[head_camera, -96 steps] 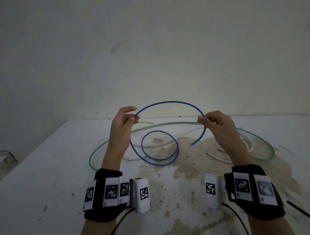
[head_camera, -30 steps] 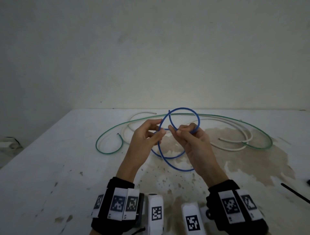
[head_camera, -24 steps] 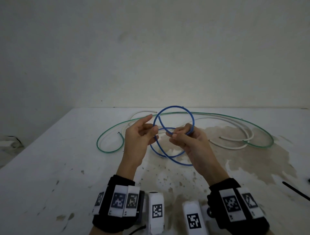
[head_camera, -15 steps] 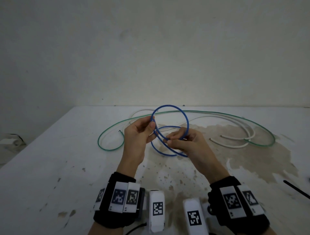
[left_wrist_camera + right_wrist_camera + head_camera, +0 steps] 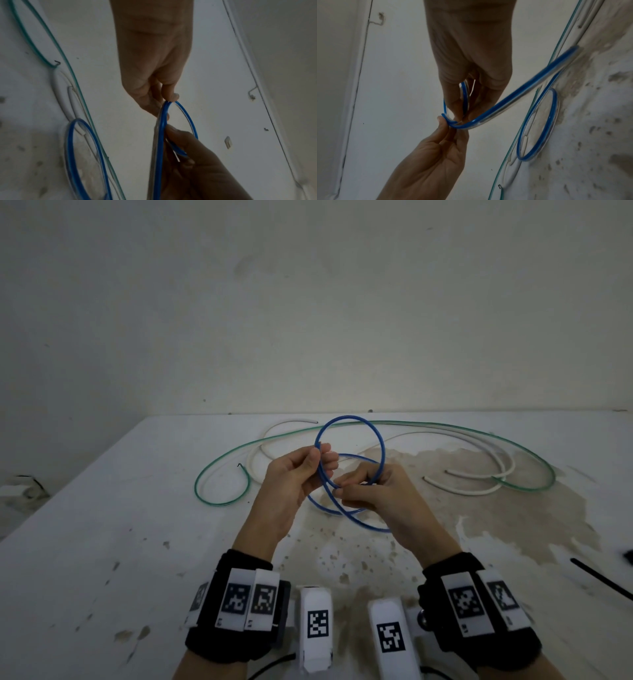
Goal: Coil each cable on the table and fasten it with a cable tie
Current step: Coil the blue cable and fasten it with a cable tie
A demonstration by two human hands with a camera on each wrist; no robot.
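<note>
On the left of the white, stained bench point(image 5: 102, 542), a thin green cable point(image 5: 219, 460) curls into a hook and then sweeps in a long arc along the far side toward the right. Just beside that hook, a thicker white cable point(image 5: 255, 455) bends and runs rightward under the green arc. Nearer the middle, the left hand point(image 5: 294, 477) is raised above the bench with its thumb and fingers point(image 5: 169, 92) curled, pinching the thin blue cable point(image 5: 346, 419) where two strands of its upright loop meet. That blue cable is partly coiled: one round loop stands up between the hands, and further loops hang below them, the lowest lying on the brown stain of the bench, as the wrist views show. Touching the same strands just to the right, the right hand point(image 5: 380, 494) has its fingers point(image 5: 453, 108) curled narrowly around the cable, thumb and forefinger pinching it close to the left hand's grip. Both wrists carry black bands with square printed markers. Farther right, the white cable ends in two short curved tails beside the green arc's far bend. At the right edge a thin black cable tie point(image 5: 601, 578) lies flat on the bench, well apart from the hands.
</note>
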